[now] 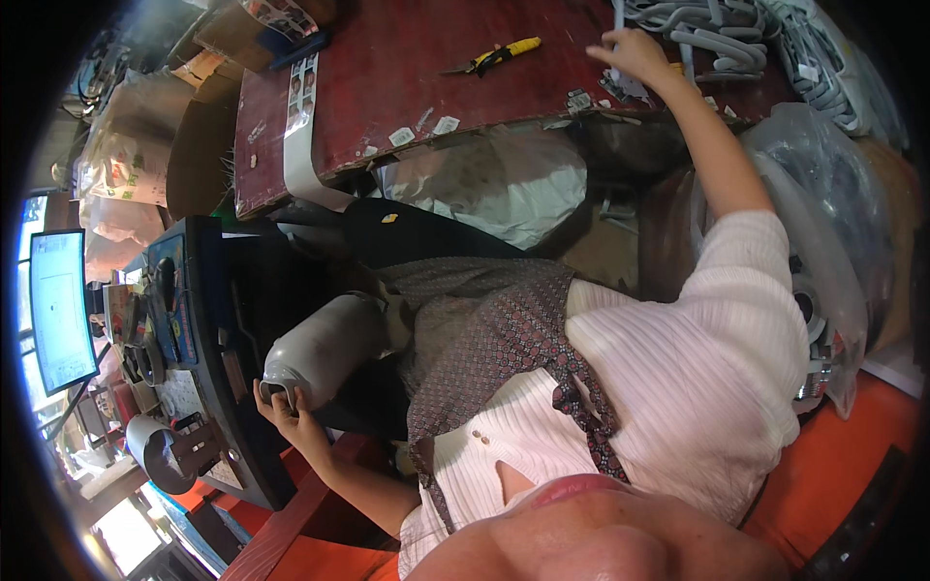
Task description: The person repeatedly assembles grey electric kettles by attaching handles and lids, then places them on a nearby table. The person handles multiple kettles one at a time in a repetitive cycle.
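Grey cylinder (327, 349), left of centre: rim held by left hand (285, 413). Right hand (635, 58), upper right, near grey handles (719, 43): grip, I cannot tell. Risk, I judge: dropping, should the rim hold slip.

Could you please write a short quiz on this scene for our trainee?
1. True or false: the left hand touches the end of the grey cylinder.

2. On the red table, where does the yellow-handled tool lie in the picture, relative to the right hand?
A) to its right
B) to its left
C) directly below it

3. Fill in: the heap of curved parts beside the right hand is mostly ___ in colour.

Key: 1. True. 2. B. 3. Grey.
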`<state>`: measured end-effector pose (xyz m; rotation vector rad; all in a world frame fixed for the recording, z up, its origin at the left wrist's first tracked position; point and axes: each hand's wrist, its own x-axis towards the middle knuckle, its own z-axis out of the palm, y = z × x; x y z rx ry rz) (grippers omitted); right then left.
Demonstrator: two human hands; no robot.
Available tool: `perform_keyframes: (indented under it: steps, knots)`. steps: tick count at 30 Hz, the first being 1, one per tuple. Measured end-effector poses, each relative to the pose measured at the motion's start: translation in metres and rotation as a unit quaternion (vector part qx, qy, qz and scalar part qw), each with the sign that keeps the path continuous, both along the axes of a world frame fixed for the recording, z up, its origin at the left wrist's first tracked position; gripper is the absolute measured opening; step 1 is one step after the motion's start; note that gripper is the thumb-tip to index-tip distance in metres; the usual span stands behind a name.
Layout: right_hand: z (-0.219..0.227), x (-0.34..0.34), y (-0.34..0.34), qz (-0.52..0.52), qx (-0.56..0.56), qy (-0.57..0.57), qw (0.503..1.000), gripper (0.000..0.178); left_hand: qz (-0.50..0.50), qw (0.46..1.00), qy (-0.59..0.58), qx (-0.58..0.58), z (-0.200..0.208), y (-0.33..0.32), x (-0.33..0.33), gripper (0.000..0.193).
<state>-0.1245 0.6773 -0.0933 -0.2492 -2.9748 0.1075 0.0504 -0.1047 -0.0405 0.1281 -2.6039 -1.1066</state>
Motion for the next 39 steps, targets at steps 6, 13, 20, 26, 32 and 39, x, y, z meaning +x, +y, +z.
perform_keyframes:
  steps: [6,13,20,26,32,39]
  knots:
    - [0.057,0.051,-0.01,-0.033,0.105,0.128,0.986,0.049,0.109,0.977,0.074,-0.167,0.017,0.022,-0.018,0.03]
    - [0.056,-0.079,-0.004,-0.175,-0.413,0.568,0.69,0.05,-0.072,0.997,-0.002,-0.005,0.021,0.048,-0.003,0.031]
    - [0.043,-0.001,-0.438,0.127,-0.854,-0.009,0.505,0.047,0.007,0.977,0.2,-0.076,0.029,0.089,0.037,0.047]
    - [0.001,0.077,-0.546,0.189,-0.841,-0.287,0.419,0.056,0.044,0.962,0.254,-0.087,0.014,0.097,0.047,0.049]
    - [0.007,0.071,-0.55,0.132,-0.842,-0.303,0.427,0.049,0.047,0.976,0.198,-0.076,0.007,0.087,0.048,0.049]
    - [0.005,0.08,-0.558,0.11,-0.831,-0.328,0.437,0.042,0.029,0.982,0.168,-0.084,0.009,0.083,0.055,0.053]
